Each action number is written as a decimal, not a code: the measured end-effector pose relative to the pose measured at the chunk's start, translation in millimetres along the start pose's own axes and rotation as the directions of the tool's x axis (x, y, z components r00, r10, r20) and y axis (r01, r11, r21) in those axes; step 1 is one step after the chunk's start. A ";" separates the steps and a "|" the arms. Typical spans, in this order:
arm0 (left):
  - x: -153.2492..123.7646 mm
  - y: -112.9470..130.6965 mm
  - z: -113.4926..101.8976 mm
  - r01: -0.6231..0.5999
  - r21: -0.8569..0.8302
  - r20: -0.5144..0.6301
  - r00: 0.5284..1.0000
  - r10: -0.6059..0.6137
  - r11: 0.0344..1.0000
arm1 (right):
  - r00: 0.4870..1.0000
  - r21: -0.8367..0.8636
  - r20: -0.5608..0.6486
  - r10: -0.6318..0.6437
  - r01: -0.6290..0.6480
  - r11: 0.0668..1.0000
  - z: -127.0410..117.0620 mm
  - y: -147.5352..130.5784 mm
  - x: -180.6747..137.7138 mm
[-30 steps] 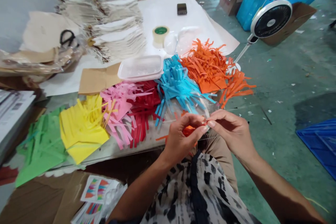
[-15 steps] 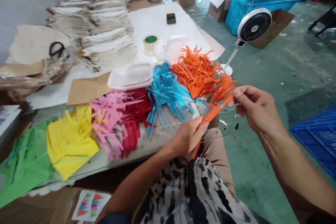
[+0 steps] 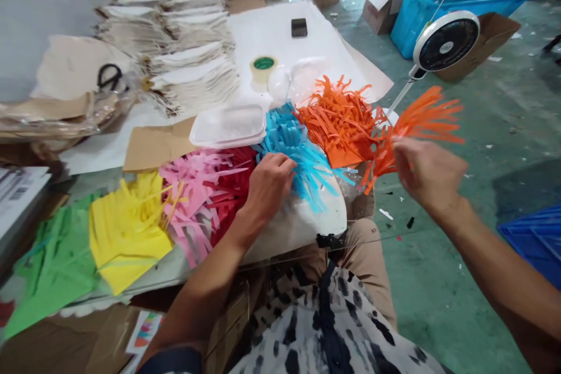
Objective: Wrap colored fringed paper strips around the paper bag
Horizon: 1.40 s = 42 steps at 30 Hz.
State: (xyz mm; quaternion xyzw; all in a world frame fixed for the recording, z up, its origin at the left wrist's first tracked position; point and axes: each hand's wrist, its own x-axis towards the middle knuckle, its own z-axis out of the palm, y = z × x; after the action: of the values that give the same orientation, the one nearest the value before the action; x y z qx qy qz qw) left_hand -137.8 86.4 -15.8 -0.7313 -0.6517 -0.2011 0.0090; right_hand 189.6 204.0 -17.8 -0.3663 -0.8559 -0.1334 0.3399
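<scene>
A tassel of orange fringed tissue paper is pinched in my right hand, its strips fanning out above and to the left of the fingers. My left hand is over the near left side of the blue fringed paper, fingers bent together on its strips; the fingertips are partly hidden. Behind and between the hands lies a pile of orange fringed paper. Red fringed paper lies under and beside my left wrist. Pink, yellow and green fringed paper continue leftward along the table edge.
A clear plastic lid or tray sits behind the red paper, near a tape roll and a phone. A white fan stands at the table's right corner. Stacked pale bundles and black-handled scissors are at left.
My left hand has let go of the orange tassel and moved left and up to the blue paper. My right hand keeps the tassel, now lifted with its strips fanned out.
</scene>
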 end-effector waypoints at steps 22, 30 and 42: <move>-3.2 -43.4 -6.7 0.204 -0.329 -0.206 0.937 -0.281 0.922 | 0.905 0.179 0.253 -0.343 0.304 0.936 85.1 -166.0 49.5; -13.2 -45.8 -10.6 0.256 -0.592 -0.256 0.839 -0.480 0.764 | 0.869 0.117 0.265 -0.417 0.400 0.909 99.3 -158.3 51.4; -36.6 -40.3 -31.4 0.190 -0.433 -0.264 0.908 -0.326 0.881 | 0.893 0.225 0.261 -0.368 0.314 0.922 102.8 -169.5 56.2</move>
State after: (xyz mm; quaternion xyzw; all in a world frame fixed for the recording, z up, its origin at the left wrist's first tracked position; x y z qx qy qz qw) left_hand -187.7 49.1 -8.2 -0.5790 -0.6789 -0.4477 -0.0585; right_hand -9.9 165.3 -51.5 -0.1944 -0.9566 -0.0580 0.2090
